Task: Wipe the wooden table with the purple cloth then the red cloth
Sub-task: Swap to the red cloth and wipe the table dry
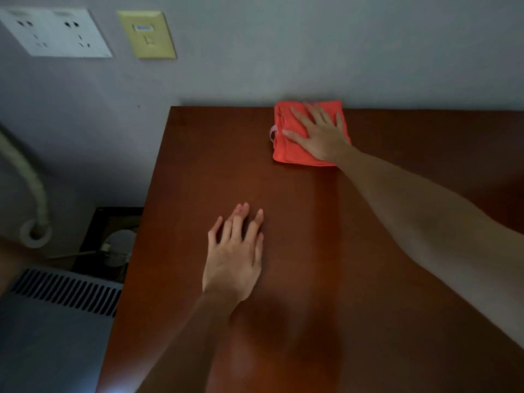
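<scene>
Fingers (pixel 317 114) of my right hand (pixel 320 134) are lying spread and flat on the folded red cloth (pixel 292 148), pressing it onto the wooden table (pixel 312 236) near the back edge by the wall. My left hand (pixel 235 253) is resting open on bare wood, holding nothing (no purple cloth in sight). Pressing only with my palm, I'm risking the folds sliding apart and bunching.

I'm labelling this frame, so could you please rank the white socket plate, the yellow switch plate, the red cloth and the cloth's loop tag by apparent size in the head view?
1. White socket plate, largest.
2. Red cloth, partly under the right hand, so its full extent is unsure.
3. Yellow switch plate.
4. Loop tag, clearly smallest.
Socket plate and cloth look close; treat their order as uncertain.
</scene>
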`<action>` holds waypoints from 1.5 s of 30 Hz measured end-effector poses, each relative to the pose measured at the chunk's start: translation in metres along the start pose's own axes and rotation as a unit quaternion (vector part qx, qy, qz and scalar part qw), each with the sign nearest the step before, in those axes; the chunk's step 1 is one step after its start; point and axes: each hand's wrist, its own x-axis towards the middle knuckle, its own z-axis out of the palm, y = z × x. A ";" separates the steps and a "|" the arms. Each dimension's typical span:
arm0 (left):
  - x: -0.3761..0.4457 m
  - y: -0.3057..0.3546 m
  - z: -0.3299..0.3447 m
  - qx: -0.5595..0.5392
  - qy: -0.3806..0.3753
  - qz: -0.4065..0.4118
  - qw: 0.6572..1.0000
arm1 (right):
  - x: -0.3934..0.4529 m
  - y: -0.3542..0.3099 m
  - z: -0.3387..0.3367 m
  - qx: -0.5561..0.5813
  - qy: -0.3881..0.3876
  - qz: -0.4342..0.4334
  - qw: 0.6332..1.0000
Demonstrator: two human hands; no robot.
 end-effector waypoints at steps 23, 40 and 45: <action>0.024 0.105 -0.016 -0.155 -0.164 0.007 0.974 | -0.408 -0.006 0.025 -0.021 0.060 0.037 0.997; 0.047 0.109 0.002 -0.059 -0.272 -0.016 0.960 | -0.017 0.089 -0.022 0.031 -0.008 0.088 0.996; 0.047 0.111 -0.002 -0.065 -0.262 -0.028 0.962 | -0.061 0.091 -0.027 0.029 -0.021 0.051 0.998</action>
